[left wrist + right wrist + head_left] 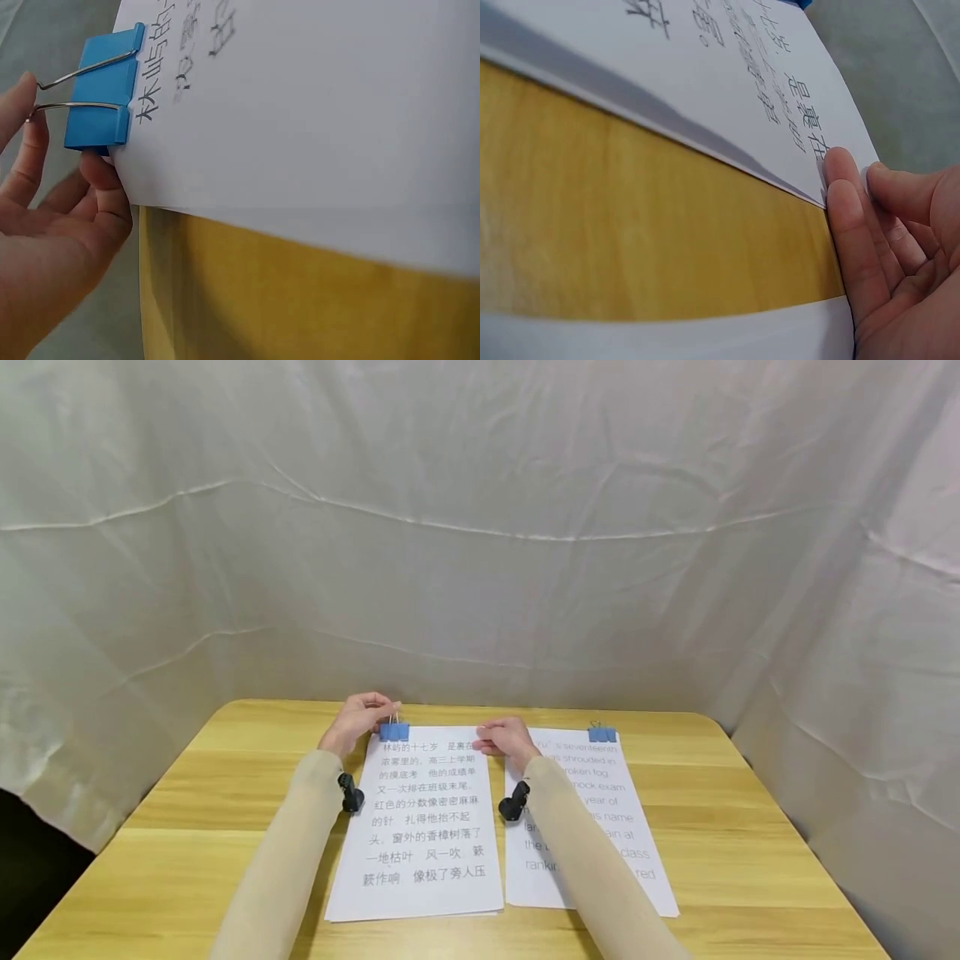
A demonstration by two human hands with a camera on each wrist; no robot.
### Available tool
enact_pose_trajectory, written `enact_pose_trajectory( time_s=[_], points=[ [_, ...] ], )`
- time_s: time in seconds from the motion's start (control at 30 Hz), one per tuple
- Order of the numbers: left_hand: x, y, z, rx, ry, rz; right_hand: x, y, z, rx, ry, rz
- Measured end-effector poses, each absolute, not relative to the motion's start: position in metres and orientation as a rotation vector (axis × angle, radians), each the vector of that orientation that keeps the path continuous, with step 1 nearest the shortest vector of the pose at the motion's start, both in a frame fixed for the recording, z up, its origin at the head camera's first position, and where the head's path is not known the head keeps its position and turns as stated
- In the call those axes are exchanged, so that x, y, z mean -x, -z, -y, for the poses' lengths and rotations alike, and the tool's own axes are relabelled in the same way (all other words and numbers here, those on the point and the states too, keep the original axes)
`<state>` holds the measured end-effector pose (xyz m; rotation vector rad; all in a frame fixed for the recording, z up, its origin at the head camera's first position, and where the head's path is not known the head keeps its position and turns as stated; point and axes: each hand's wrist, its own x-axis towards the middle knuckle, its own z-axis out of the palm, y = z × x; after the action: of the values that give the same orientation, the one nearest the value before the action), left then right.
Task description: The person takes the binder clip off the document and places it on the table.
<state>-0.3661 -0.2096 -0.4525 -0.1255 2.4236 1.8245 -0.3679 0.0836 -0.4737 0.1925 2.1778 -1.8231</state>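
A stack of white paper (420, 897) printed with Chinese characters lies on the left, a blue binder clip (101, 90) on its top left corner. My left hand (357, 723) pinches the clip's wire handles between thumb and index finger, with another finger touching the clip's lower side. Both wire handles stick out past the paper's top edge. At the same stack's top right corner, my right hand (900, 255) holds the corner between its thumb and fingertips.
To the right lies a second stack of paper (543, 885) with English text, partly under my right forearm. Another blue binder clip (602, 735) is at its top right corner. Both stacks lie on a wood-grain table (750, 860), with a pale curtain (480, 593) behind.
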Motion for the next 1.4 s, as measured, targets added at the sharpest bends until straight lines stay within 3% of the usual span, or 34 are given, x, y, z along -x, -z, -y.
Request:
enact_pose_trajectory(
  time_s=[1.4],
  points=[
    [0.385,0.457,0.202,0.012,-1.939,-2.371,0.366,0.472,-0.091,-0.249,1.939,-2.181]
  ],
)
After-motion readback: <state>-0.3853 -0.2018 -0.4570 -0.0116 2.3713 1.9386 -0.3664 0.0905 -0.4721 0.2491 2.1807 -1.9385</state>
